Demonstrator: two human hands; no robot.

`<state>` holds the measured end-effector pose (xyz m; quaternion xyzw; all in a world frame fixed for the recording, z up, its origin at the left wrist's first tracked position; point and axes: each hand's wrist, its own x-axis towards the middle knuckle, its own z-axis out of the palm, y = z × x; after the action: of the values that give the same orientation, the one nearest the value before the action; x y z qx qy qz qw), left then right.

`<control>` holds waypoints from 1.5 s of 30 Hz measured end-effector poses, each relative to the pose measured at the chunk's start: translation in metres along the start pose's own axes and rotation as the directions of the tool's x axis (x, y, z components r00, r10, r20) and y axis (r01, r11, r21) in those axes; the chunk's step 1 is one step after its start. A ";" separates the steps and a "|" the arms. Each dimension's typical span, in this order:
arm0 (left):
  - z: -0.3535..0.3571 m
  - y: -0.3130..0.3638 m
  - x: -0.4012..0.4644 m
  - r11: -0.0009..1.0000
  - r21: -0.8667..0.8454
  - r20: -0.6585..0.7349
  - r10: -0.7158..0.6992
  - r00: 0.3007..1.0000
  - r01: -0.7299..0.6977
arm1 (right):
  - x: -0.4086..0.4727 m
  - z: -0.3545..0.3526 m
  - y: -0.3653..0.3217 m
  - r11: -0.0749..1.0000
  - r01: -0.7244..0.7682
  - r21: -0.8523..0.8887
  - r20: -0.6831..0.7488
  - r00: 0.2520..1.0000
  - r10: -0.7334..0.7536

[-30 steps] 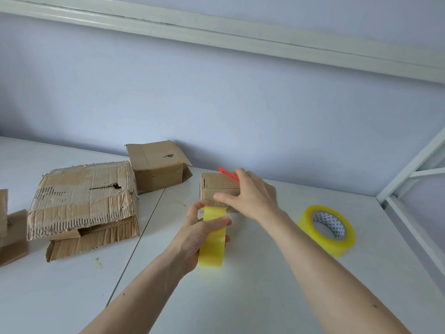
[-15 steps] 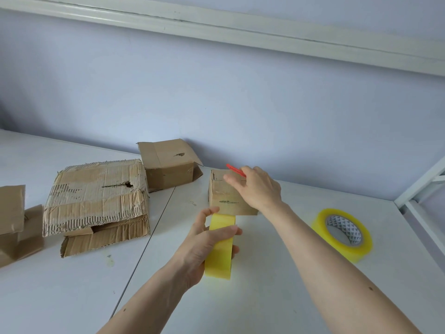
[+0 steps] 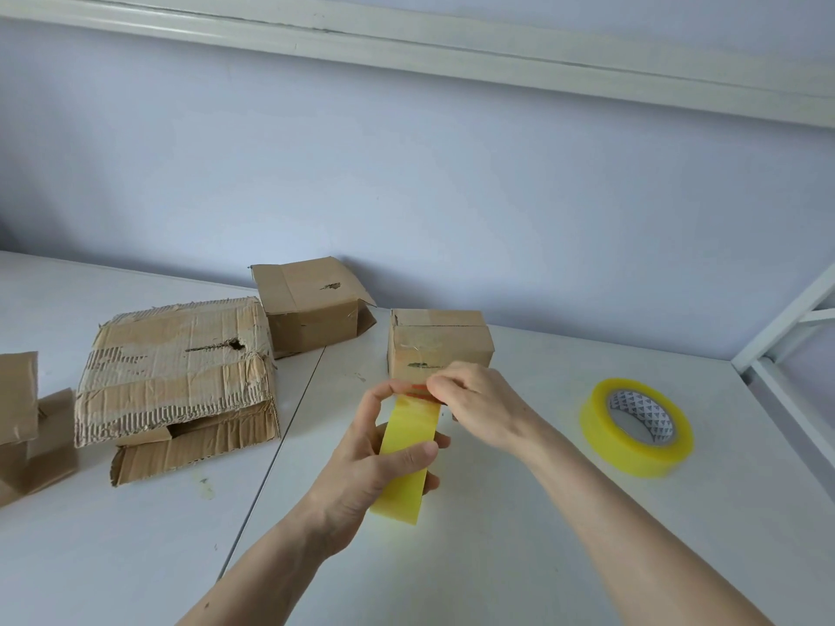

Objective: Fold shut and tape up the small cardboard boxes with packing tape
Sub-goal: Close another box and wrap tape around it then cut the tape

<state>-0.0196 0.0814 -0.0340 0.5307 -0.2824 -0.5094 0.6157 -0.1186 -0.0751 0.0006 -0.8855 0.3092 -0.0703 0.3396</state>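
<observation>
My left hand grips a yellow roll of packing tape held edge-on above the white table. My right hand is at the top of that roll, fingers pinched on a small red tool pressed against the tape. Just behind both hands stands a small cardboard box with its top flaps folded shut. A second small box sits farther back left with a flap sticking out.
A large torn cardboard box lies at the left, and more cardboard pieces at the far left edge. A second yellow tape roll lies flat on the right. A white metal frame borders the table's right side.
My right hand has come back from the top of the small box, bringing the red tool down to the tape roll in my left hand. The small box now stands uncovered.
</observation>
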 end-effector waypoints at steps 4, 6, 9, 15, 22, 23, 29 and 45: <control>-0.003 0.001 0.001 0.999 0.037 0.024 -0.011 1.000 0.010 | -0.004 0.002 0.000 0.998 0.070 0.001 -0.040 0.997 -0.069; -0.003 0.001 0.001 0.998 0.059 0.025 -0.010 1.000 0.008 | -0.003 0.005 0.001 0.998 0.058 0.034 -0.117 0.992 -0.053; -0.001 0.000 0.001 0.997 0.080 0.022 0.016 1.000 -0.018 | -0.002 0.007 -0.001 1.000 0.026 -0.001 -0.179 0.984 -0.026; 0.000 0.003 0.003 0.994 0.086 0.001 0.071 0.997 -0.071 | 0.003 0.000 -0.003 0.997 -0.036 0.070 -0.175 0.983 0.048; -0.004 0.001 0.004 0.973 0.216 0.014 0.080 0.997 -0.081 | 0.002 -0.020 -0.012 0.907 -0.266 0.326 0.109 0.964 0.244; -0.002 0.001 0.004 0.972 0.217 0.012 0.088 0.996 -0.089 | 0.002 -0.022 -0.013 0.931 -0.282 0.232 0.136 0.957 0.256; 0.002 -0.004 0.006 0.949 0.284 0.085 0.119 0.989 -0.138 | 0.005 -0.038 -0.018 0.927 -0.355 0.117 0.423 0.863 0.277; -0.025 0.012 0.051 0.961 0.173 -0.457 0.273 0.846 -0.217 | -0.017 -0.024 -0.072 0.663 -0.041 -0.747 0.115 0.975 0.190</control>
<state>0.0232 0.0422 -0.0396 0.6334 -0.2163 -0.2631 0.6948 -0.1041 -0.0365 0.0669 -0.9279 0.3343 0.1643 -0.0179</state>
